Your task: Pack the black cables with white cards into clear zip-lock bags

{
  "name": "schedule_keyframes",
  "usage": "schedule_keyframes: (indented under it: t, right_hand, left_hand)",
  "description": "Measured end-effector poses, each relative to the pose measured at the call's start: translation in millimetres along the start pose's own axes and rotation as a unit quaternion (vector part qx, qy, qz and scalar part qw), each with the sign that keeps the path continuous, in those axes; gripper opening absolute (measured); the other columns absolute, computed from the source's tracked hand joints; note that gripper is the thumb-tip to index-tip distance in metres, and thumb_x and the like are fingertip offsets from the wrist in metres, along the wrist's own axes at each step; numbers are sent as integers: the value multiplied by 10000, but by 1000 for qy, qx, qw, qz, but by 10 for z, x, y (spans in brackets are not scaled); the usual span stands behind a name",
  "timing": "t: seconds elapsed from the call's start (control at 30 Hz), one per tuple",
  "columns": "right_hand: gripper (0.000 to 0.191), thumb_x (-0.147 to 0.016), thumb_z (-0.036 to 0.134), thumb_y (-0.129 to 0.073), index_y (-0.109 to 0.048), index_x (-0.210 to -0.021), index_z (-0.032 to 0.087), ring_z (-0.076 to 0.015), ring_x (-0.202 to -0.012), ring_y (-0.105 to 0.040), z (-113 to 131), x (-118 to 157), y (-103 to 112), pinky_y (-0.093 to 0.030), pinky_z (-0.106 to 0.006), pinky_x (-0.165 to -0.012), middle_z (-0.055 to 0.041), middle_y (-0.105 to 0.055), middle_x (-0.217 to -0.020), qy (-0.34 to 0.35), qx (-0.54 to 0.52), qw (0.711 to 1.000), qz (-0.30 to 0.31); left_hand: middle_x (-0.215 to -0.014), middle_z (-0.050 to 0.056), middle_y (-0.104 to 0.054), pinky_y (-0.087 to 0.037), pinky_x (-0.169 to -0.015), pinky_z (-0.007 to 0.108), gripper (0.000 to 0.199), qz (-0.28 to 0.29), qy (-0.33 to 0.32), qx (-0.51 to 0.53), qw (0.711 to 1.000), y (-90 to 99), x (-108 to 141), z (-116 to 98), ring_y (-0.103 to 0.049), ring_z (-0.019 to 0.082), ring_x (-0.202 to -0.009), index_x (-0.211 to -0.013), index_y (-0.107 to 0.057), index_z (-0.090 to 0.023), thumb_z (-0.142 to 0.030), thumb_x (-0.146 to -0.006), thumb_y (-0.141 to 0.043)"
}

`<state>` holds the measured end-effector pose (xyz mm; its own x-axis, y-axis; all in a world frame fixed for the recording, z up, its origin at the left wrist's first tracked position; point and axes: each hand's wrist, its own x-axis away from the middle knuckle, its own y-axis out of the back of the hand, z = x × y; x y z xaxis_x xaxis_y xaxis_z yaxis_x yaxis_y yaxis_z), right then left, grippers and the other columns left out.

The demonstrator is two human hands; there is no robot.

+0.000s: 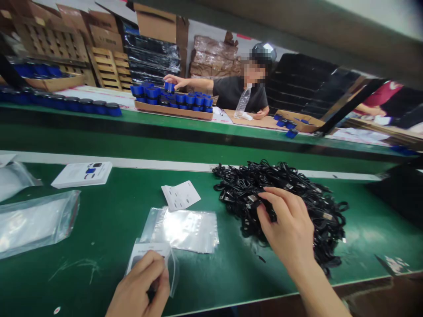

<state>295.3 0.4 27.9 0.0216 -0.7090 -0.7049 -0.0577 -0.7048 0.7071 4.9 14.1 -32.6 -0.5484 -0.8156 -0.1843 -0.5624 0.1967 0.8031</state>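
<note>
At the lower centre-left, my left hand (142, 286) is closed on a clear plastic bag (173, 268) with a printed white paper in it. My right hand (289, 226) reaches over a heap of black USB cables (317, 211), its thumb and fingers pinched round a cable with a metal plug (254, 199) at the heap's left side. Between the hands lies a stack of clear bags (190, 229), and a folded printed leaflet (181, 196) rests just behind it.
A stack of printed cards (82, 175) and a large plastic bag (36, 222) lie at left on the green table (109, 220). Across the raised shelf, a person (228, 90) handles blue-and-black items in a cardboard tray (175, 110).
</note>
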Motion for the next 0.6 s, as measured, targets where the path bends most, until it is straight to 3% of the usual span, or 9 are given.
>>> schedule_keyframes:
  t: [0.17, 0.3, 0.37, 0.43, 0.47, 0.5, 0.53, 0.57, 0.6]
  right_hand:
    - [135, -863, 143, -492, -606, -913, 193, -228, -791, -634, 77, 24, -232, -518, -348, -704, -69, -679, -856, -60, -92, 994, 19]
    - [142, -875, 218, -555, -567, -1012, 184, -212, -813, -676, 199, 30, -260, -550, -325, -690, -89, -686, -921, -159, -147, 974, -69]
    - [159, -864, 234, -595, -571, -1015, 193, -194, -799, -697, 370, 78, -156, -564, -287, -647, -84, -704, -942, -241, -309, 919, -44]
    - [111, -832, 245, -641, -622, -930, 198, -182, -722, -709, 605, 173, -27, -562, -258, -599, -58, -735, -866, -306, -513, 796, 94]
    - [101, -813, 256, -663, -651, -891, 192, -176, -664, -702, 730, 234, 27, -551, -247, -574, -46, -739, -794, -319, -569, 736, 182]
    - [109, -799, 268, -675, -669, -867, 183, -175, -628, -693, 850, 301, 67, -536, -240, -551, -40, -735, -735, -324, -592, 695, 246]
    - [126, -791, 279, -677, -682, -860, 173, -173, -605, -682, 955, 367, 89, -519, -233, -537, -35, -726, -698, -324, -592, 680, 288]
    - [136, -796, 289, -662, -687, -843, 164, -166, -577, -664, 1042, 429, 95, -497, -224, -518, -29, -710, -661, -318, -574, 688, 311]
    - [149, -805, 299, -641, -684, -793, 157, -156, -545, -637, 1107, 483, 86, -468, -215, -494, -19, -684, -616, -306, -543, 714, 318]
  left_hand:
    - [-662, -57, -518, -448, -554, 170, 281, 10, 15, -6, 1000, 8, 8, -26, -566, 76, -548, -655, -438, -226, -206, -928, -375]
    - [-674, -56, -514, -449, -560, 172, 270, 0, 16, 4, 1000, 7, 11, -40, -560, 75, -556, -665, -440, -224, -207, -928, -380]
    - [-686, -52, -522, -455, -570, 175, 261, 1, 17, 12, 1000, 14, 11, -48, -568, 77, -567, -678, -452, -224, -195, -927, -380]
    - [-698, -47, -532, -464, -580, 178, 253, 2, 22, 19, 1000, 21, 13, -55, -580, 83, -582, -688, -466, -225, -180, -923, -384]
    - [-709, -43, -540, -470, -585, 181, 236, 0, 23, 20, 1000, 23, 17, -56, -589, 89, -594, -707, -480, -226, -169, -917, -388]
    - [-726, -38, -549, -478, -594, 182, 215, -2, 22, 20, 1000, 23, 21, -56, -600, 94, -610, -733, -496, -227, -155, -908, -392]
    - [-746, -31, -558, -487, -605, 183, 194, -9, 17, 21, 1000, 21, 27, -54, -611, 99, -630, -763, -508, -227, -146, -899, -396]
    - [-772, -23, -566, -496, -622, 183, 178, -18, 13, 20, 1000, 18, 35, -51, -622, 104, -654, -791, -518, -226, -140, -893, -401]
    - [-803, -11, -573, -504, -637, 182, 168, -32, 10, 18, 999, 14, 44, -47, -630, 109, -681, -809, -524, -224, -140, -891, -404]
